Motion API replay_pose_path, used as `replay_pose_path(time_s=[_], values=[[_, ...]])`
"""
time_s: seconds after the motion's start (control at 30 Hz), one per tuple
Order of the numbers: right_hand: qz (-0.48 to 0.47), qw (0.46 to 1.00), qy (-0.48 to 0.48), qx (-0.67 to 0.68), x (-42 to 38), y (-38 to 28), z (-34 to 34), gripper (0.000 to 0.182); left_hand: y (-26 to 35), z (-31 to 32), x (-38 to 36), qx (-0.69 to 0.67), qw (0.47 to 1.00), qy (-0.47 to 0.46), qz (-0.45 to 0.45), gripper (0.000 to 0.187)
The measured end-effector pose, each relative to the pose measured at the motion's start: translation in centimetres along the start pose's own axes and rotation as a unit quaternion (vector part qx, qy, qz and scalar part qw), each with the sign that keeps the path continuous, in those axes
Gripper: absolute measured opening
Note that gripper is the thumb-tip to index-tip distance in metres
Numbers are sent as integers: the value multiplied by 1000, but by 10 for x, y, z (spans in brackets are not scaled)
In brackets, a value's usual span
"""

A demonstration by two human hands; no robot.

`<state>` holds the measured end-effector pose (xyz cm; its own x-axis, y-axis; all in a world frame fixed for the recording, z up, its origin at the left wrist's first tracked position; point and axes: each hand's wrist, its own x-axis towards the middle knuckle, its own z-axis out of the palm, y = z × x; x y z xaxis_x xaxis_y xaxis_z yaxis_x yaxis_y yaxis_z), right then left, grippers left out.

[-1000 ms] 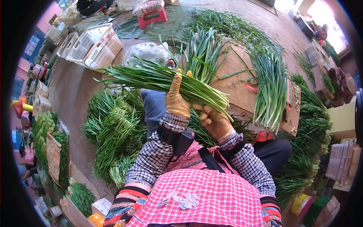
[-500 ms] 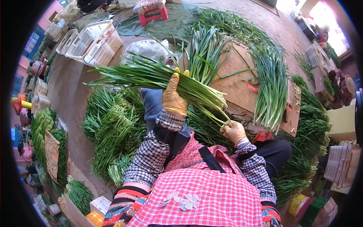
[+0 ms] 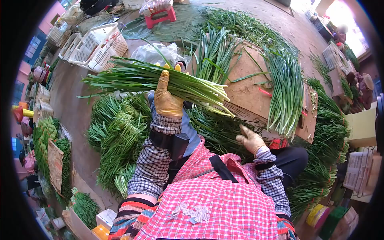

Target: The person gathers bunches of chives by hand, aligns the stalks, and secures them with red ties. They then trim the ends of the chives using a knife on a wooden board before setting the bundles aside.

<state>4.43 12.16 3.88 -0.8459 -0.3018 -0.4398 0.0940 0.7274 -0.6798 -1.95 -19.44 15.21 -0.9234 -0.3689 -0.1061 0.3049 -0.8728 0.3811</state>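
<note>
My left hand [image 3: 167, 102], in a yellow glove, is closed round a bunch of garlic chives [image 3: 196, 86]. The leafy ends point left and the pale stalk ends point right. Lower and to the right, my gloved right hand [image 3: 252, 141] is apart from the bunch, its index finger stretched out and nothing visible in it. Loose green leaves [image 3: 218, 130] lie just left of that hand. Beyond the hands, a brown board [image 3: 250, 100] carries a pile of chives [image 3: 286, 96] on its right side and another pile [image 3: 216, 60] on its left.
Heaps of chives lie on the floor at left [image 3: 120, 136] and right [image 3: 320, 160]. A white plastic crate [image 3: 100, 46], a clear plastic bag [image 3: 154, 54] and a red stool [image 3: 160, 17] stand farther off. Discarded leaves [image 3: 248, 30] cover the floor behind the board.
My left hand has moved left with the bunch. My right hand has let go of the stalk ends it pinched, and its fingers have spread.
</note>
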Motion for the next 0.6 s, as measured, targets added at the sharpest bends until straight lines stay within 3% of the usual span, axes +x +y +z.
replay_pose_path(time_s=[0.03, 0.1, 0.27, 0.37, 0.4, 0.5, 0.6], values=[[-91, 975, 40, 197, 9, 10, 9, 72, -1, 1, 0, -3, 1000, -6, 1, 42], [-37, 873, 6, 485, 3, -34, -8, 71, -7, -1, -2, 12, 1000, -18, 12, 44], [-37, 703, -84, 705, 25, -47, 14, 77, -17, -2, -12, 4, 1000, -28, -12, 52], [-73, 712, -156, 681, 13, -72, 6, 75, -17, -4, -13, 5, 999, -32, -10, 53], [17, 743, -102, 661, -3, -103, -6, 61, -17, -6, -13, 5, 999, -36, -8, 54], [-99, 867, -211, 440, -4, -76, -16, 50, -14, -11, -11, 14, 998, -58, -10, 52], [-82, 886, -181, 420, -29, -87, -39, 36, -10, -16, -12, 11, 998, -57, -36, 56]])
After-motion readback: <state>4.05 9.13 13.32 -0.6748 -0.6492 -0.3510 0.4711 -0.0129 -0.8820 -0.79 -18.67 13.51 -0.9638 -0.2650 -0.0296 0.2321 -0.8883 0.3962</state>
